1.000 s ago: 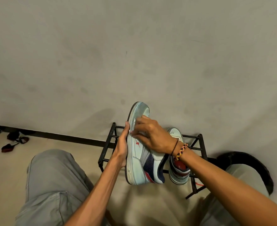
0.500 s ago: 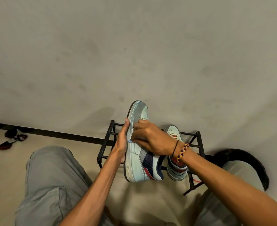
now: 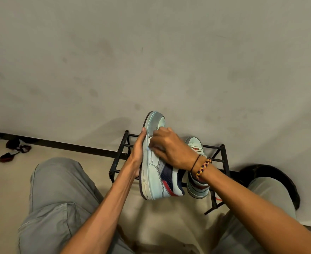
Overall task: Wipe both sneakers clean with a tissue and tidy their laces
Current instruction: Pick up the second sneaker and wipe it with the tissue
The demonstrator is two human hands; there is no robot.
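We hold the sneaker [image 3: 155,173] on edge above the shoe rack [image 3: 222,158]: left hand [image 3: 138,154] flat against the sole, right hand [image 3: 167,147] curled, pressing something pale, likely tissue. Light, stiffish; take it by the sole. Second sneaker [image 3: 196,187] sits on the rack.

Pale mint sneaker [image 3: 153,180] with navy and red panels; black rack [image 3: 118,163]; grey trousers [image 3: 57,198]; multicoloured braided bracelet [image 3: 203,168].

Location: a domestic interior, probably an entryway or room corner. Indicators: a low black metal shoe rack [image 3: 217,158] standing against a plain, scuffed wall [image 3: 151,61], a sneaker [image 3: 196,184] stored on it, a dark skirting strip [image 3: 68,144], and a beige floor [image 3: 8,173].
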